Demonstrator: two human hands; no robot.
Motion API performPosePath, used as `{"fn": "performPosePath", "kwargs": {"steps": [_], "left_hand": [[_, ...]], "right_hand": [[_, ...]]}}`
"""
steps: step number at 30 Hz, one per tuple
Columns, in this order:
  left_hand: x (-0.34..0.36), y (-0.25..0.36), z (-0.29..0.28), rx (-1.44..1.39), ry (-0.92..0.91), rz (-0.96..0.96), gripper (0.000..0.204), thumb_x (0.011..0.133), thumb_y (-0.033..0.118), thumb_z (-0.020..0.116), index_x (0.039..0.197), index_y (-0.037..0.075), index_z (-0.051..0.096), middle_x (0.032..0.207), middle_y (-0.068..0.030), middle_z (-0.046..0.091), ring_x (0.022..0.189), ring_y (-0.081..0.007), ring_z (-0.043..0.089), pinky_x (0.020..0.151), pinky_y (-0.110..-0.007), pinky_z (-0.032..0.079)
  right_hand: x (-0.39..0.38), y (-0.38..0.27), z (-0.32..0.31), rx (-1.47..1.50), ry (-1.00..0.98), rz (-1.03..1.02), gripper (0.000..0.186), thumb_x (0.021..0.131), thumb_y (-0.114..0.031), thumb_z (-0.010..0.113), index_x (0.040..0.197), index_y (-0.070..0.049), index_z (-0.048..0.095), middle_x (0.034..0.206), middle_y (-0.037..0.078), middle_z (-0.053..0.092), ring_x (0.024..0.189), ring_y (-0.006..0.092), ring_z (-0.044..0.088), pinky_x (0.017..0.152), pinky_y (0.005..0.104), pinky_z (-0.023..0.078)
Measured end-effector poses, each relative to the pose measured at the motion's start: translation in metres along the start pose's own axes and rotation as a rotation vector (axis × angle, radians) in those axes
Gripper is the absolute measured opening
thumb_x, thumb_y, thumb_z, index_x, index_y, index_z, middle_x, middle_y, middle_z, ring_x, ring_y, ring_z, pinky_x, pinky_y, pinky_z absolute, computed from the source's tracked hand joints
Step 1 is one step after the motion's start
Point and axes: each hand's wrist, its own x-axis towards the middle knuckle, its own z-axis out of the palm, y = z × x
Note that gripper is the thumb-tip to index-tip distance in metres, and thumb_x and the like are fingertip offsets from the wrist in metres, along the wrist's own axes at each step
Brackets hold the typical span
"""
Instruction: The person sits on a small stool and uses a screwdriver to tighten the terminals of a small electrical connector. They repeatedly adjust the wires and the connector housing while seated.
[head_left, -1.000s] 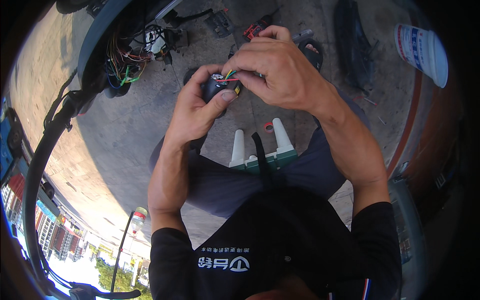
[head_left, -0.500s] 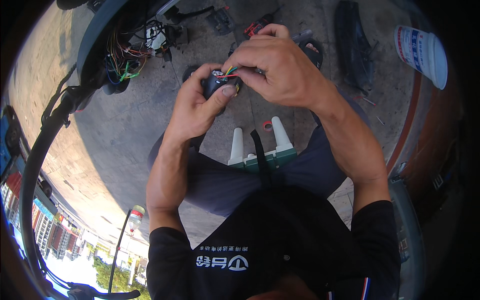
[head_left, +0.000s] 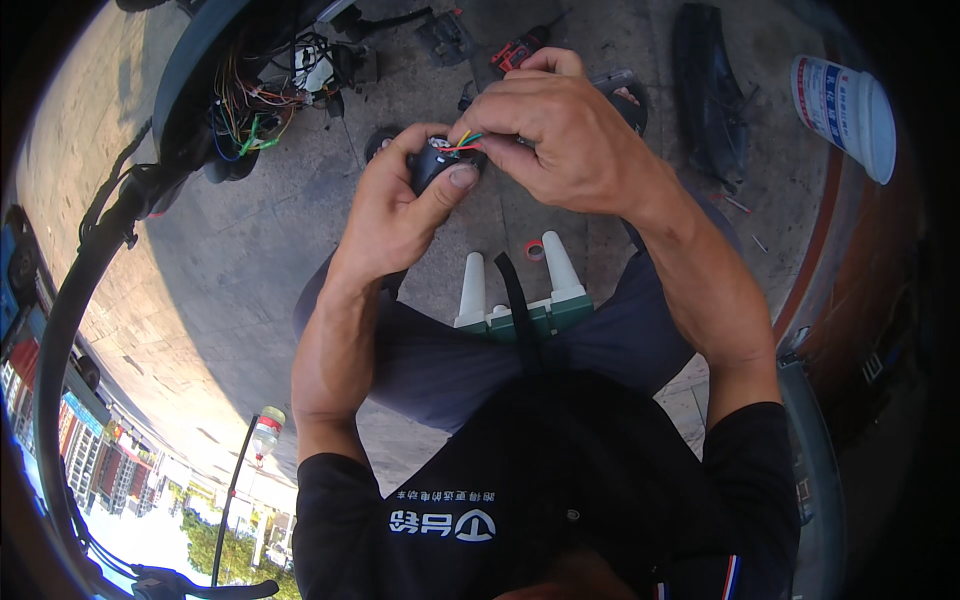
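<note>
My left hand (head_left: 392, 215) is wrapped round a small black rounded electrical housing (head_left: 428, 172), its open face up with wires coming out. I cannot make out exactly what kind of part it is. Thin red, yellow and green wires (head_left: 461, 144) rise from it toward my right hand (head_left: 555, 140). That hand pinches the wire ends between thumb and fingers, just to the right of the housing. The very tips are hidden by my fingers.
Under me is a green and white stool (head_left: 570, 314), with a red tape roll (head_left: 534, 250) beyond it. A red power drill (head_left: 516, 50), a black curved panel (head_left: 706, 95) and a white bucket (head_left: 845, 118) lie farther off. Tangled wiring (head_left: 245, 115) hangs at upper left.
The housing in my left hand has shifted very slightly to the right. Both hands keep their grips, and the view has moved a little.
</note>
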Motion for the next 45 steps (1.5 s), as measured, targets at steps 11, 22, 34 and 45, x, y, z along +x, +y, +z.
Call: {"fn": "performPosePath", "kwargs": {"steps": [11,22,34,45], "left_hand": [[0.0007,-0.0005,0.0009,0.056,0.039,0.042,0.037,0.092,0.026,0.073,0.116,0.001,0.060,0.078,0.0023,0.059,0.069,-0.0055,0.052,0.061,-0.023,0.042],[-0.0006,0.0010,0.0024,0.135,0.079,0.013,0.039,0.091,0.030,0.074,0.113,0.000,0.061,0.075,0.0001,0.059,0.068,-0.0076,0.052,0.061,-0.025,0.043],[-0.0044,0.0019,0.0000,0.208,0.111,0.050,0.036,0.090,0.026,0.074,0.113,0.001,0.062,0.082,-0.0048,0.064,0.075,-0.0120,0.058,0.068,-0.029,0.048],[-0.0007,-0.0041,0.0012,0.325,0.150,0.277,0.035,0.087,0.021,0.077,0.111,0.003,0.061,0.089,-0.0090,0.067,0.079,-0.0154,0.063,0.071,-0.031,0.051]], "right_hand": [[0.0011,0.0039,0.0017,0.060,0.044,-0.022,0.010,0.087,-0.012,0.067,0.095,-0.013,0.073,0.086,0.003,0.073,0.085,0.0204,0.067,0.095,0.0422,0.035],[0.0017,0.0059,0.0046,0.082,0.045,-0.017,0.013,0.086,-0.012,0.069,0.098,-0.014,0.073,0.089,0.002,0.073,0.087,0.0202,0.067,0.096,0.0423,0.034],[0.0046,0.0015,0.0049,0.037,0.003,-0.044,0.014,0.084,-0.009,0.070,0.096,-0.015,0.073,0.087,0.001,0.072,0.089,0.0188,0.068,0.097,0.0411,0.035],[0.0017,-0.0008,0.0032,0.089,0.051,-0.072,0.013,0.083,-0.010,0.068,0.094,-0.016,0.072,0.085,0.000,0.071,0.089,0.0176,0.067,0.096,0.0413,0.034]]}}
